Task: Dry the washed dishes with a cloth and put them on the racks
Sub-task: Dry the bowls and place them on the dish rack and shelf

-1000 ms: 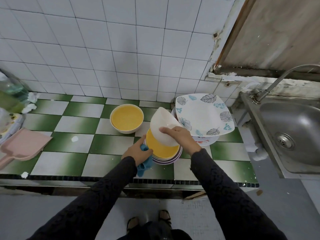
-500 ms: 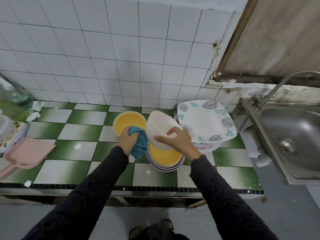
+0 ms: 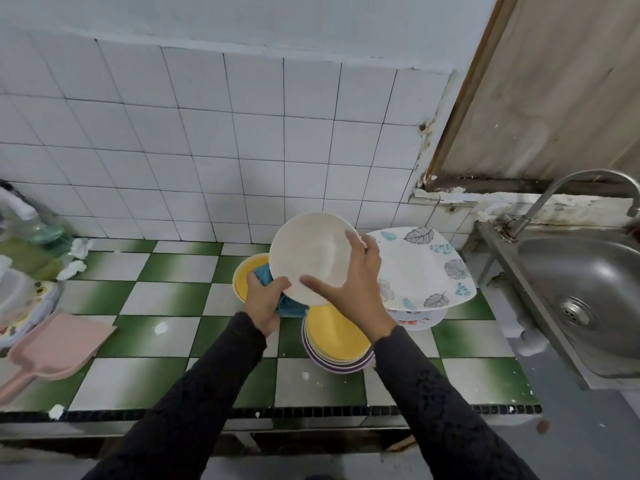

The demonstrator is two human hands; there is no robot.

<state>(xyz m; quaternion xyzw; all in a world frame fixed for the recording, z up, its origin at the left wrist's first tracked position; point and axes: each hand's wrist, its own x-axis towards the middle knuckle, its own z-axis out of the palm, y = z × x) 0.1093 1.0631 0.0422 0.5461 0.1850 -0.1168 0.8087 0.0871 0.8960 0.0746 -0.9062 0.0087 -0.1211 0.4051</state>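
Note:
My right hand (image 3: 349, 289) grips a white bowl (image 3: 308, 254) by its rim and holds it tilted above the counter, its outside toward me. My left hand (image 3: 265, 299) holds a blue cloth (image 3: 289, 306) against the bowl's lower left edge. Under the bowl stands a stack of bowls (image 3: 337, 344), the top one yellow. A yellow bowl (image 3: 244, 275) sits behind my left hand, partly hidden. A large square leaf-patterned plate (image 3: 419, 268) rests on other plates at the right.
The counter (image 3: 166, 299) has green and white tiles. A pink dustpan (image 3: 52, 344) lies at the left, with bottles and containers (image 3: 24, 244) behind it. A steel sink (image 3: 581, 299) with a tap (image 3: 554, 199) stands at the right. A tiled wall rises behind.
The white bowl has been lifted higher and turned so its outside faces me. My left hand with the cloth moved up from the counter to the bowl's lower edge.

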